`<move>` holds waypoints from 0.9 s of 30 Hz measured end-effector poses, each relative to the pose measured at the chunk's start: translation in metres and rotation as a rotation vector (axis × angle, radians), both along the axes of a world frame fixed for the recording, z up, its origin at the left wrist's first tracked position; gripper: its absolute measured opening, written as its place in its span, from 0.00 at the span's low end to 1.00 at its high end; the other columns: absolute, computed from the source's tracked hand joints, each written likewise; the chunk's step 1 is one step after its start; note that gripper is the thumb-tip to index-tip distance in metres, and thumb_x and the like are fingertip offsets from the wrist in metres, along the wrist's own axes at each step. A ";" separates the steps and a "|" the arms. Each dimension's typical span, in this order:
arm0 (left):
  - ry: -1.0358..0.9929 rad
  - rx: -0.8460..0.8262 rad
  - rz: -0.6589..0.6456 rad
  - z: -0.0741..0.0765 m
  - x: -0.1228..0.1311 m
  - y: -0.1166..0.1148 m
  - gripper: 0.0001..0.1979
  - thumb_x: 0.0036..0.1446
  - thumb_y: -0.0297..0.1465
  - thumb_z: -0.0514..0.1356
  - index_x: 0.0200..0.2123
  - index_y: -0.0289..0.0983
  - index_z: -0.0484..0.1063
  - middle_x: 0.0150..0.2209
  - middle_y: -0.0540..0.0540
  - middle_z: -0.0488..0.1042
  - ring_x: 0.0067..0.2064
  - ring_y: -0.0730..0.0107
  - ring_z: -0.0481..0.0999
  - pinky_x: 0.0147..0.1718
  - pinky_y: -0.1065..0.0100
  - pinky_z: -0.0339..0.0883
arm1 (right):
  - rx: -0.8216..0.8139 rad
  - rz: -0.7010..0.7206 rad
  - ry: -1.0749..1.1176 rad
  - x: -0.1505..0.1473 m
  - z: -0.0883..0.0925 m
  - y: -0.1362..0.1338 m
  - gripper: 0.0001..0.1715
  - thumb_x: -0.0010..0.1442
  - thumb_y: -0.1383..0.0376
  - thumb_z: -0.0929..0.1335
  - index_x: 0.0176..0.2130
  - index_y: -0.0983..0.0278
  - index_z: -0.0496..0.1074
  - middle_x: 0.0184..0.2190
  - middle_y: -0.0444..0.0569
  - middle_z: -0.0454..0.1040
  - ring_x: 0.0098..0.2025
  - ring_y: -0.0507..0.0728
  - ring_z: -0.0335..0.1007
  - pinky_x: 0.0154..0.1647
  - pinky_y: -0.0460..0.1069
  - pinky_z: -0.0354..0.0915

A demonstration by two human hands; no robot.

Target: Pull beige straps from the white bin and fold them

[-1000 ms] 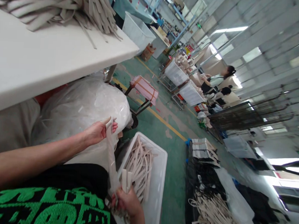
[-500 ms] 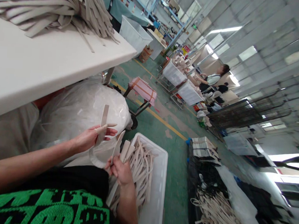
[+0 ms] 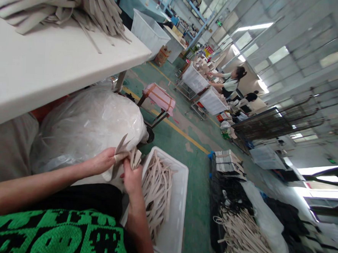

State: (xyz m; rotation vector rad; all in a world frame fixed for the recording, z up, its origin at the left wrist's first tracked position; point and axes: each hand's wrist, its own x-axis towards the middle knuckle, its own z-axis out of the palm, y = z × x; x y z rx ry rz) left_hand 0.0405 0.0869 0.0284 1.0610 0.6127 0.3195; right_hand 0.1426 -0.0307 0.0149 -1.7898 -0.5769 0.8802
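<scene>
— Now, what is gathered, what is left?
— Your left hand (image 3: pixel 105 161) and right hand (image 3: pixel 131 177) both clench a small bunch of flat beige strips (image 3: pixel 126 151) just beside the white plastic crate (image 3: pixel 182 203); most loose strips (image 3: pixel 157 188) lie inside, ungathered.

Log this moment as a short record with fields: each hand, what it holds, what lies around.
left hand: closed on the held strips, beige, ends fanned upward
right hand: closed on the same bundle, close beside the left
below hands: white crate with loose strips
behind hands: clear plastic bag, stuffed, under the white table
on table: strip pile
far off: person at wheeled bins
</scene>
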 end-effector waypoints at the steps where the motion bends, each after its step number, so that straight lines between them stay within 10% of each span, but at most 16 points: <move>1: 0.017 0.118 0.025 -0.001 -0.002 0.005 0.08 0.49 0.33 0.72 0.22 0.41 0.77 0.25 0.46 0.78 0.34 0.57 0.76 0.34 0.69 0.69 | 0.039 -0.046 -0.030 0.003 0.003 -0.004 0.29 0.62 0.43 0.70 0.42 0.65 0.80 0.28 0.47 0.78 0.22 0.51 0.64 0.20 0.46 0.64; 6: 0.285 0.727 -0.121 -0.012 -0.013 0.010 0.04 0.52 0.28 0.68 0.26 0.42 0.78 0.26 0.45 0.78 0.32 0.56 0.77 0.34 0.67 0.66 | 0.240 -0.079 -0.099 0.009 0.032 -0.017 0.37 0.54 0.45 0.77 0.55 0.64 0.78 0.26 0.41 0.74 0.24 0.51 0.65 0.26 0.46 0.66; 12: 0.668 1.291 -0.544 0.000 -0.014 -0.006 0.10 0.63 0.25 0.57 0.42 0.36 0.79 0.39 0.35 0.84 0.46 0.43 0.84 0.45 0.57 0.71 | 0.222 -0.042 -0.243 0.001 0.039 -0.010 0.16 0.63 0.52 0.71 0.33 0.62 0.75 0.18 0.37 0.68 0.21 0.51 0.64 0.28 0.47 0.64; 17: 0.714 1.391 -0.610 0.002 -0.014 -0.005 0.11 0.67 0.26 0.54 0.42 0.35 0.78 0.39 0.36 0.84 0.47 0.47 0.84 0.49 0.57 0.71 | 0.260 -0.135 -0.189 0.007 0.031 -0.018 0.14 0.64 0.55 0.70 0.33 0.62 0.73 0.17 0.37 0.68 0.20 0.51 0.65 0.27 0.46 0.64; 27: 0.549 1.359 -0.635 -0.040 -0.014 -0.002 0.10 0.67 0.31 0.56 0.42 0.37 0.78 0.41 0.38 0.84 0.47 0.49 0.84 0.52 0.55 0.71 | 0.229 -0.332 -0.257 0.037 0.056 -0.066 0.17 0.58 0.52 0.73 0.33 0.63 0.71 0.15 0.36 0.65 0.17 0.50 0.63 0.22 0.45 0.61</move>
